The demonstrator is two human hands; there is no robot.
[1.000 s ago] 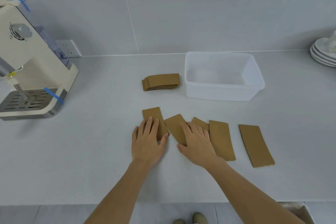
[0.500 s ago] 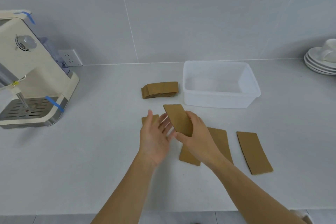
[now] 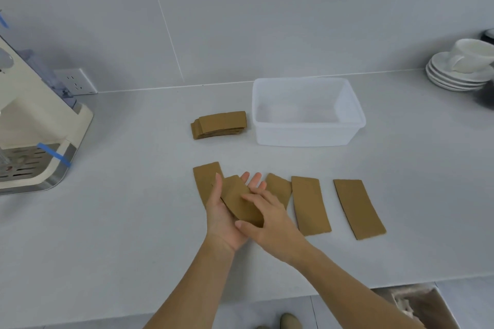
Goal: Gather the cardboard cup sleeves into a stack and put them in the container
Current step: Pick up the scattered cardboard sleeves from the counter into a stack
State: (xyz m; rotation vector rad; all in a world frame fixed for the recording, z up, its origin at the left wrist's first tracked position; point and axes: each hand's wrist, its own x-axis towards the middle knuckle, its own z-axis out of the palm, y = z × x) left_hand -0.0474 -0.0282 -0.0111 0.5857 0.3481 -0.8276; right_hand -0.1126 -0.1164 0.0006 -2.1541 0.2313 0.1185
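One brown cardboard sleeve [image 3: 238, 197] lies in the upturned palm of my left hand [image 3: 223, 219], thumb along its left edge. My right hand [image 3: 267, 222] presses on the sleeve's lower end, thumb beneath it. Flat on the counter lie more sleeves: one [image 3: 205, 181] left of my hands, one [image 3: 279, 188] just right of them, another [image 3: 310, 204] beyond, and a last one [image 3: 358, 208] at the far right. A stack of sleeves [image 3: 220, 124] rests beside the clear plastic container [image 3: 347, 131], which stands empty behind.
A cream coffee machine [image 3: 34, 125] fills the left side, with a wall socket [image 3: 76, 83] behind it. Stacked white saucers [image 3: 451, 75] with a cup [image 3: 470, 57] sit at the back right. The counter's front edge runs below my forearms; a bin [image 3: 417, 304] stands on the floor.
My right hand lifted a sleeve off the counter and laid it into my left palm, which turned upward off the left sleeve. The view shifted left.
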